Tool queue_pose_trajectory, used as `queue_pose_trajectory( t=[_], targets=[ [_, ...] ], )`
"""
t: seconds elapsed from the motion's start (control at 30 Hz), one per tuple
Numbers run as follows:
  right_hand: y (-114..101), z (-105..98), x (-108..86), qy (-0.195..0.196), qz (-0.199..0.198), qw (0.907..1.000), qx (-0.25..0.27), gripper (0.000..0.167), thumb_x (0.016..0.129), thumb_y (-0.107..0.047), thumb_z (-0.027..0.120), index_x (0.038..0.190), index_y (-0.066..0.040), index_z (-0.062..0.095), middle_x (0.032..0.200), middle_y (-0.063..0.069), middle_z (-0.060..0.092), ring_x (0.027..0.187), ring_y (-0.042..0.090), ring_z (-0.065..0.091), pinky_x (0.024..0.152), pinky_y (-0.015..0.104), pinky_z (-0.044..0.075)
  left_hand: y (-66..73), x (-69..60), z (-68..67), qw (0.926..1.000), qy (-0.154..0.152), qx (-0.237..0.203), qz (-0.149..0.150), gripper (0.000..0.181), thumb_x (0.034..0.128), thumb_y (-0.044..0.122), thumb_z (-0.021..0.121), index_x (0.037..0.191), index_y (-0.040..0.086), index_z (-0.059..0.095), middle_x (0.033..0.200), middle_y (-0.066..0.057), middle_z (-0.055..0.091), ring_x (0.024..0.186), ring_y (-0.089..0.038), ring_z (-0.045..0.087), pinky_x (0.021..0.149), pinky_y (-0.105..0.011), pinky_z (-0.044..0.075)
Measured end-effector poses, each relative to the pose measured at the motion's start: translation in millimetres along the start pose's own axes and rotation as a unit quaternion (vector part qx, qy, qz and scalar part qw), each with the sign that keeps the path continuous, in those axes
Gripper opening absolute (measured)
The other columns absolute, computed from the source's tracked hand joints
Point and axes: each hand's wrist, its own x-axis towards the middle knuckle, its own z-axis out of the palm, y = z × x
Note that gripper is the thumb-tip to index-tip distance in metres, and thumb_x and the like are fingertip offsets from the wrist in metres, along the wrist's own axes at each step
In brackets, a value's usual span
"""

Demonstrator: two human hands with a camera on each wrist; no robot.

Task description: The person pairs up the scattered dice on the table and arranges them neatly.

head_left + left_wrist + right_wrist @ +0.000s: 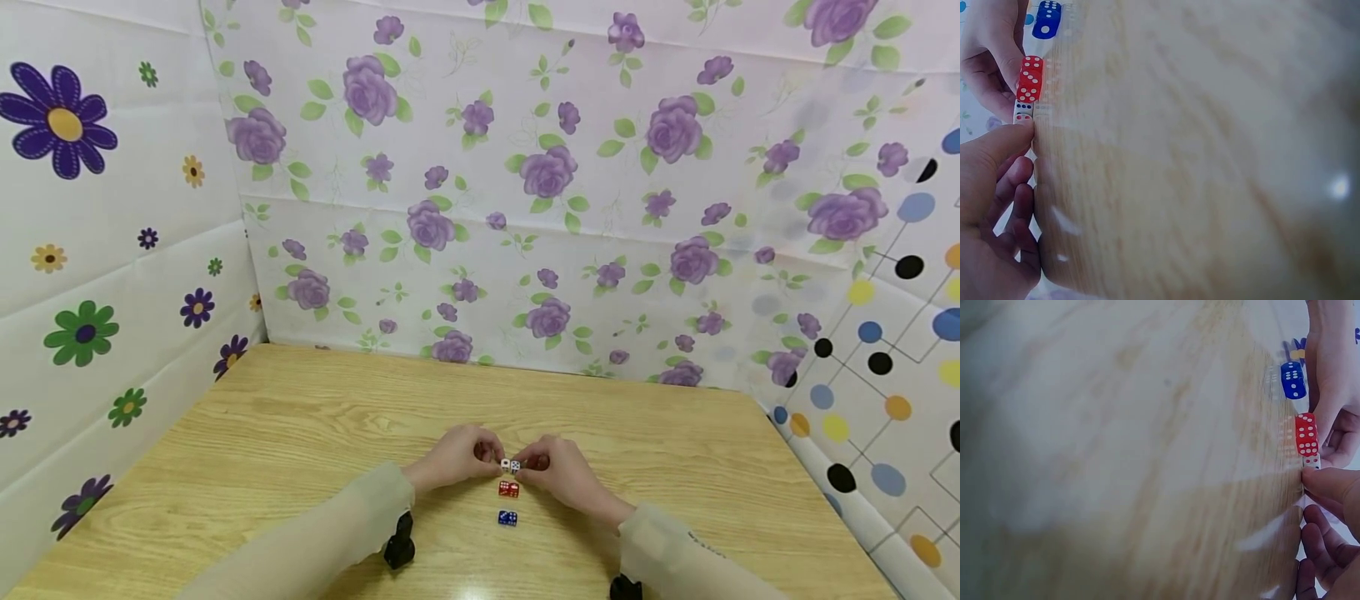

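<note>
Two white dice stand side by side on the wooden table in the head view. The left white die (506, 464) is pinched at its side by my left hand (465, 452), thumb foremost. On the other side my right hand (558, 473) holds the right white die (515, 467) between thumb and fingers. Just nearer to me lies a touching pair of red dice (508, 489), and nearer still a pair of blue dice (507, 518). In both wrist views the red dice (1029, 79) and the thumbs partly hide the white ones.
The wooden table (337, 417) spreads out around the hands. Behind it hangs a cloth with purple roses (487, 275); patterned cloths also close off the left and right sides. A black strap with a device (400, 542) sits on the left wrist.
</note>
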Motion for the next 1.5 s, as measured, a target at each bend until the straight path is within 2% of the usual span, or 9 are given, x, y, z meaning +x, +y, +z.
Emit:
queue_pose_trajectory(
  t=[0.43,1.07,1.5],
  targets=[
    [0.2,1.5,0.2,0.001,0.012,0.9999,-0.006,0.014,0.084,-0.017,0.078,0.098,-0.018,0.079,0.086,-0.003,0.061,0.073,0.008,0.052,0.061,0.021,0.044,-3.1,1.5,1.1,1.0,-0.003,-0.002,-0.009,0.007,0.0854,0.02,0.078,0.088,0.019,0.072,0.068,0.009,0.056,0.06,-0.001,0.047,0.061,-0.019,0.041],
    [-4.1,0.1,-1.3,0.001,0.009,1.0,-0.004,0.014,0.084,-0.015,0.079,0.098,-0.016,0.079,0.086,-0.002,0.063,0.072,0.008,0.052,0.06,0.02,0.044,-1.1,-0.1,0.7,1.0,0.001,-0.005,-0.007,0.007,0.0849,0.018,0.078,0.089,0.017,0.073,0.068,0.008,0.056,0.06,0.0,0.047,0.061,-0.019,0.04],
    [-1.2,1.1,0.3,0.0,0.017,0.9999,0.0,0.013,0.084,-0.016,0.078,0.097,-0.018,0.078,0.085,-0.002,0.062,0.071,0.009,0.052,0.059,0.021,0.043,-0.9,-1.1,1.1,0.9999,0.002,-0.007,-0.009,0.008,0.0856,0.018,0.078,0.09,0.016,0.072,0.069,0.007,0.057,0.061,-0.002,0.048,0.061,-0.019,0.04]
  ],
)
